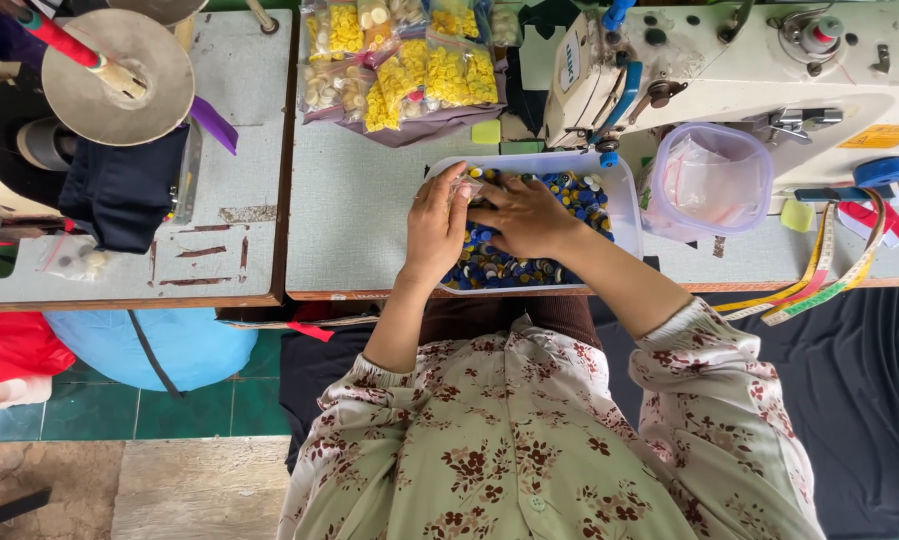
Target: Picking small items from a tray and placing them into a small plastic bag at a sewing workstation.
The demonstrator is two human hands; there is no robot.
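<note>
Here I see both hands over the white tray of blue buttons on the table. My left hand pinches a small clear bag at its mouth; my right hand lies curled just beside it, fingers bent, though I cannot tell whether it holds anything. I judge the buttons light, hard and slippery, best pinched by the rim, and the bag thin and limp, best held at its open edge.

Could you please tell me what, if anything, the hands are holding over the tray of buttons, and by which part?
Left hand pinches the top edge of a small clear bag; right hand rests on the blue buttons, hold unclear.
</note>
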